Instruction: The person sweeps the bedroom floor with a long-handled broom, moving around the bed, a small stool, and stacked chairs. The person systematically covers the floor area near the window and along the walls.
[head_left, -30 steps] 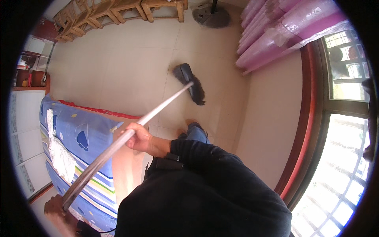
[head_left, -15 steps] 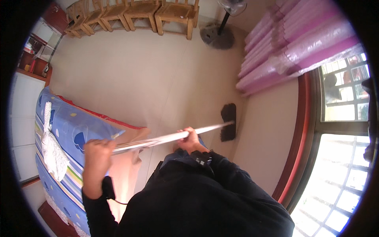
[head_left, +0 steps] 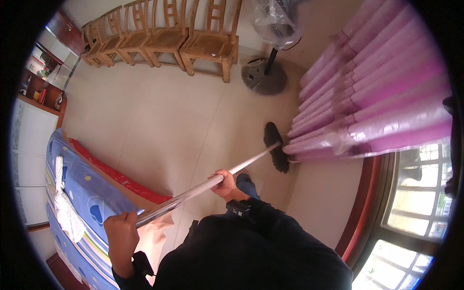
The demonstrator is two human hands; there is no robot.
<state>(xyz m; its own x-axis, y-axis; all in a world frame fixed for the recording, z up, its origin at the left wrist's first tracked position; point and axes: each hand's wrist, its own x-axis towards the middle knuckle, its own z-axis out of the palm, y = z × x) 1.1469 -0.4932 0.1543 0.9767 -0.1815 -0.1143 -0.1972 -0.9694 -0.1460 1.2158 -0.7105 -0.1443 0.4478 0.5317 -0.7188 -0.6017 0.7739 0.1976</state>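
Both hands grip the long pale handle of a broom (head_left: 193,191), which slants from lower left to upper right across my front. My left hand (head_left: 122,231) is wrapped round its top end, beside the bed. Further down the shaft, my right hand (head_left: 224,183) is closed round it, in front of my body. The broom's dark bristle head (head_left: 276,147) rests on the tiled floor, close to the bottom of the pink curtain. Each wrist carries a small black device.
A bed with a blue patterned cover (head_left: 84,193) and red edging is at my left. Several wooden chairs (head_left: 208,46) line the far wall. A plastic-wrapped stand fan (head_left: 264,76) stands beside them. The pink curtain (head_left: 367,92) and a barred window (head_left: 411,212) are at right.
The broom head has moved farther away and slightly left, its handle now steeper. Both hands still hold it. The view has tilted up, showing more of the chairs and curtain.
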